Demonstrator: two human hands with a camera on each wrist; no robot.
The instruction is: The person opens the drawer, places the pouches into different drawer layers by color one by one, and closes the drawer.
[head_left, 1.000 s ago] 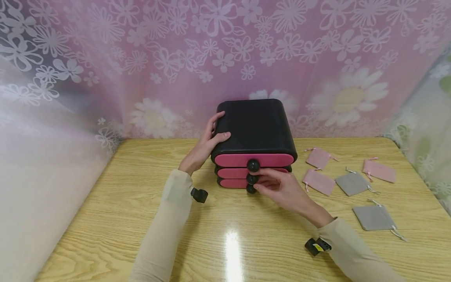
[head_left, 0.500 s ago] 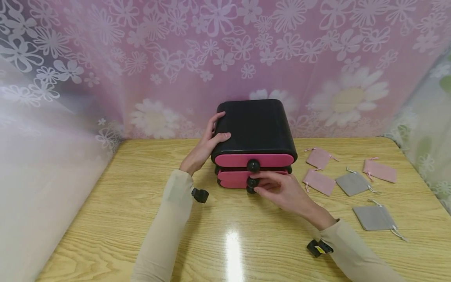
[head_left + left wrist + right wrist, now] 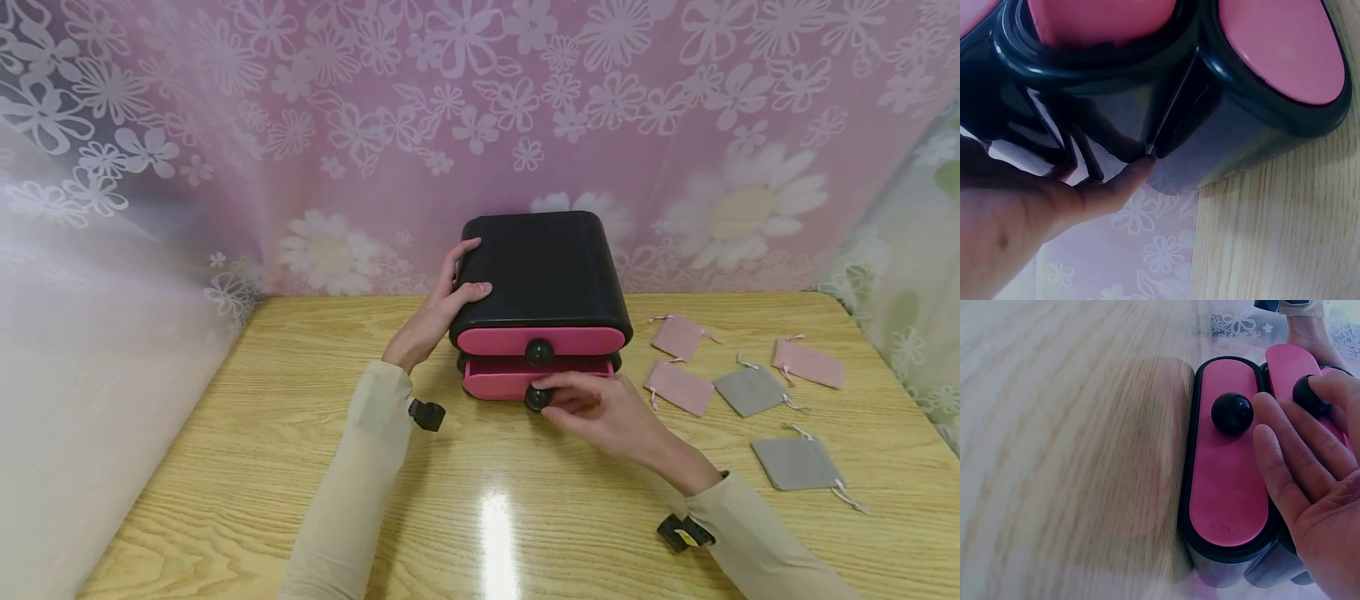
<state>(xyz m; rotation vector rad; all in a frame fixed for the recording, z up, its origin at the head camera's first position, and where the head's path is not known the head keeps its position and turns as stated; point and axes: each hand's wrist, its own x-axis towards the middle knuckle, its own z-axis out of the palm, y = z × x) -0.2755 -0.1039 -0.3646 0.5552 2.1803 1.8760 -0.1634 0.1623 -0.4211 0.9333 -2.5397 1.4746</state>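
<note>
A small black chest of drawers [image 3: 543, 267] with pink fronts stands on the table. My left hand [image 3: 431, 312] rests on its left upper edge; in the left wrist view straight fingers [image 3: 1132, 175] touch the glossy black side. With thumb and fingers, my right hand [image 3: 611, 412] pinches the round black knob [image 3: 537, 397] of the middle drawer [image 3: 491, 386], which stands partly pulled out. The top drawer [image 3: 498, 341] is closed. In the right wrist view, the bottom drawer [image 3: 1229, 494] is closed, its knob [image 3: 1232, 414] beside my right hand's other fingers.
Right of the chest lie pink drawstring pouches [image 3: 678, 388] and grey drawstring pouches [image 3: 798, 463], flat on the wooden table [image 3: 247, 467]. A flowered pink curtain [image 3: 420, 167] hangs right behind the chest.
The middle drawer has come out toward me, drawn by my right hand on its knob, and a gap shows above its front. My left hand has stayed in place.
</note>
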